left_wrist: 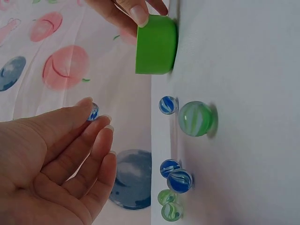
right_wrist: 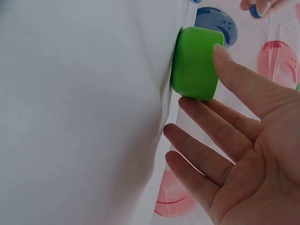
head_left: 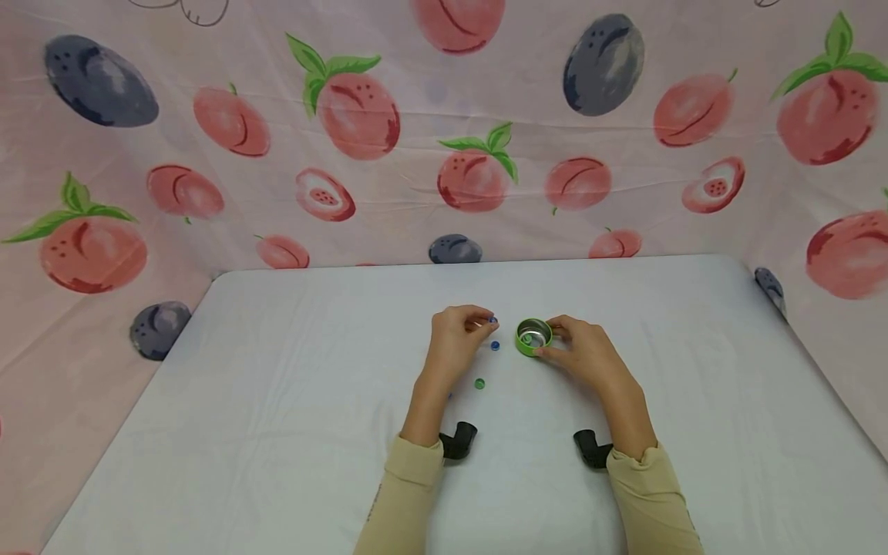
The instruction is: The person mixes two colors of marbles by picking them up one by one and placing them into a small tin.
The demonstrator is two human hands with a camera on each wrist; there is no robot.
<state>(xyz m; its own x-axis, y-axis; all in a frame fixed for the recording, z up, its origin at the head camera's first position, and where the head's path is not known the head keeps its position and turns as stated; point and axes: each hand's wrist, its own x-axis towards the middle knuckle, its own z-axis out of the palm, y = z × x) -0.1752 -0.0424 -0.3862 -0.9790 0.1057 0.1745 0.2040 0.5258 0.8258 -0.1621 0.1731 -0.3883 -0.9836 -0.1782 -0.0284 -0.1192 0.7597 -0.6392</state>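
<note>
My left hand [head_left: 454,335] pinches a blue-swirled glass marble [left_wrist: 93,112] between thumb and forefinger, raised a little left of a small round green tin [head_left: 525,351]. With the thumb at its rim and fingers against its side, my right hand [head_left: 588,353] holds the tin upright on the table. Inside the tin, the head view shows a green marble [head_left: 527,339]. Loose on the cloth lie a blue marble [head_left: 495,346] below the left fingertips and a green marble [head_left: 479,384] nearer me. The left wrist view has several more, including a dark blue marble [left_wrist: 180,181].
A white cloth covers the table [head_left: 277,401]. Behind and beside it hangs a fruit-printed curtain [head_left: 388,200]. Black wrist mounts [head_left: 459,441] stick out inward from both wrists, low over the cloth.
</note>
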